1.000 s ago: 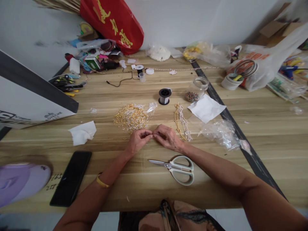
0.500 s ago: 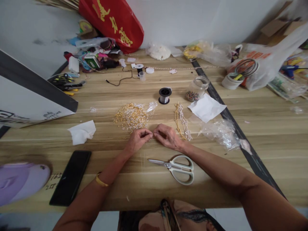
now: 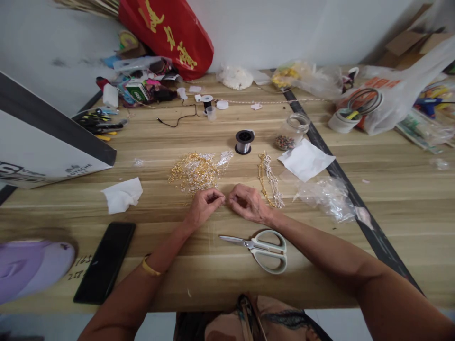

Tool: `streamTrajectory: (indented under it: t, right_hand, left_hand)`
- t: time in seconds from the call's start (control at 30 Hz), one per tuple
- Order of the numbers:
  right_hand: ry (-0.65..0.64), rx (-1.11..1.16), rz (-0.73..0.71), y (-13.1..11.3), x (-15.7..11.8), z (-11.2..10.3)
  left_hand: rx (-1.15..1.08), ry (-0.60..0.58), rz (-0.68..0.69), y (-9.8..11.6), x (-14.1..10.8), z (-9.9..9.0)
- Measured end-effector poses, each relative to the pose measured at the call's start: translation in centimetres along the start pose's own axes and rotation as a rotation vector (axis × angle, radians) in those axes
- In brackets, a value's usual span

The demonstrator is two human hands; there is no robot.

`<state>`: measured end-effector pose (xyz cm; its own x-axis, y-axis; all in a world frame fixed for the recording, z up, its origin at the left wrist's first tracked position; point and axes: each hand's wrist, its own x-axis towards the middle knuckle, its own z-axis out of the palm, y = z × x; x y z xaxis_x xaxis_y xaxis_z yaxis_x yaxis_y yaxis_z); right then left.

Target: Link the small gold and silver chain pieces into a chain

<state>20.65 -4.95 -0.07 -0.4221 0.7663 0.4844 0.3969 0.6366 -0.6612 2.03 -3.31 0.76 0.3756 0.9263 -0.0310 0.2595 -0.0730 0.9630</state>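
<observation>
My left hand (image 3: 206, 205) is closed in a pinch at the near edge of a pile of gold and silver beads or charms (image 3: 195, 171). Facing it, my right hand (image 3: 248, 202) also pinches, its fingertips a small gap from the left ones. Whatever lies between the fingertips is too small to make out. Gold and silver chains (image 3: 270, 182) lie just beyond my right hand. Below the hands, scissors (image 3: 253, 244) with pale handles rest on the wooden table, blades pointing left. Behind the pile stands a spool of thin wire or thread (image 3: 243, 142).
A black phone (image 3: 104, 263) and a purple object (image 3: 35, 267) lie at the near left. White paper (image 3: 122, 195) sits left of the pile. A glass jar (image 3: 292, 130), a white sheet (image 3: 306, 158) and clear plastic bags (image 3: 329, 199) are at the right. A red bag (image 3: 170, 33) leans at the back.
My right fingertips have moved slightly right, widening the small gap to the left ones. The left hand has hardly moved, and the things on the table lie as before.
</observation>
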Motion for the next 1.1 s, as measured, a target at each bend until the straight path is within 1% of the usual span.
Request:
streamTrajectory:
  t: [0.2,0.43,0.87,1.1]
  right_hand:
    - [-0.015,-0.007,-0.026,0.01,0.00,-0.02]
    - [-0.011,-0.012,-0.033,0.08,0.07,0.06]
    - [-0.023,-0.023,-0.024,0.17,0.03,0.08]
    - [-0.004,-0.022,-0.011,0.20,0.07,0.24]
  left_hand:
    - [0.058,0.038,0.033,-0.24,-0.14,0.19]
    - [0.122,0.045,0.058,-0.25,-0.20,0.27]
    - [0.101,0.045,0.051,0.21,-0.30,0.40]
    - [0.055,0.024,0.020,-0.10,-0.20,0.40]
